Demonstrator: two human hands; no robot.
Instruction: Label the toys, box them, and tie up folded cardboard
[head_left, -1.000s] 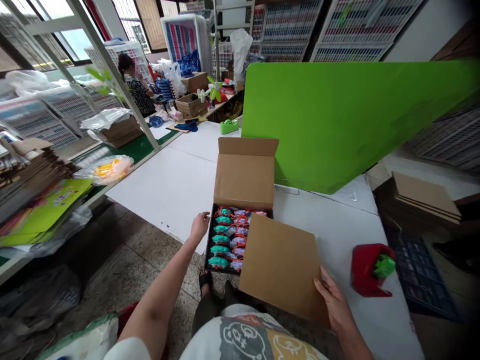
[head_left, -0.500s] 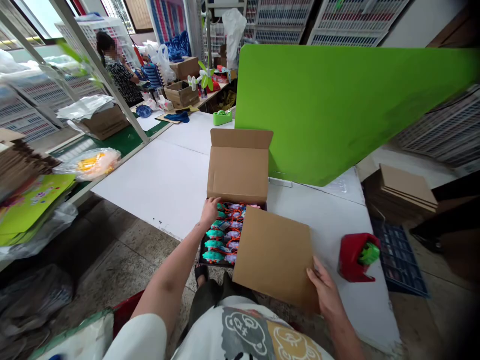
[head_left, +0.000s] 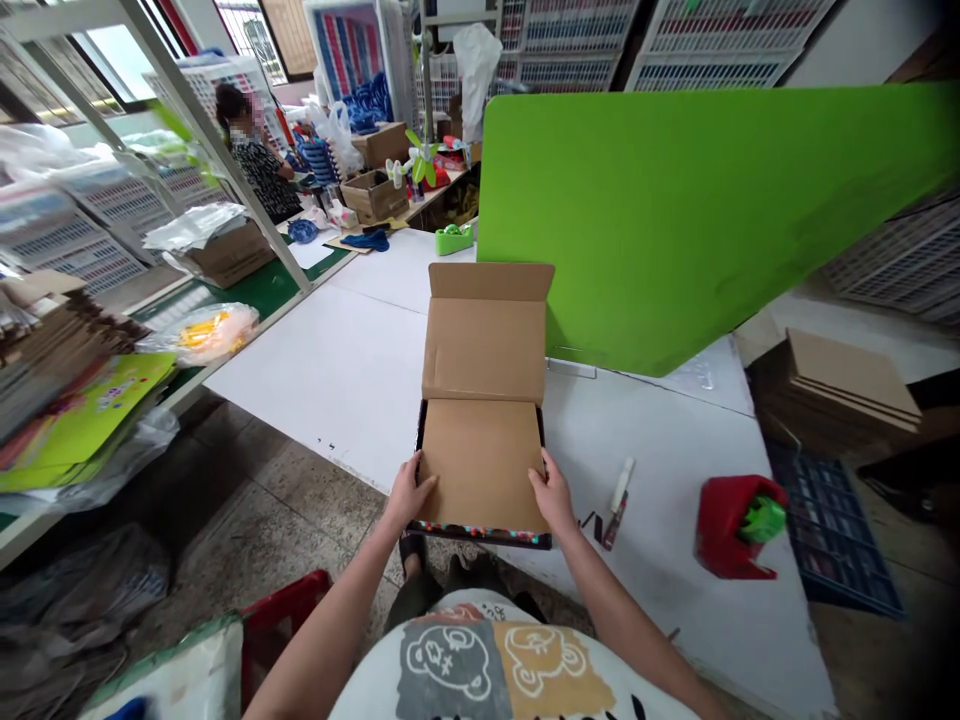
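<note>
An open cardboard box sits at the table's near edge, its lid raised and leaning away from me. Inside it, a flat brown cardboard sheet covers most of the contents. Only a thin strip of colourful small items shows along the front edge. My left hand is closed round the box's left side, thumb over the sheet. On the opposite side my right hand grips in the same way, its thumb on the sheet and its fingers partly hidden by the box wall.
Right of the box lie a white-and-dark pen-like tool and a red container with green material. A green panel stands behind. A green tape dispenser sits farther back. Another person works at the far left.
The cardboard sheet has moved left from my right hand's side onto the box, covering the rows of teal and purple items. My right hand now holds the box's side; my left has come nearer.
</note>
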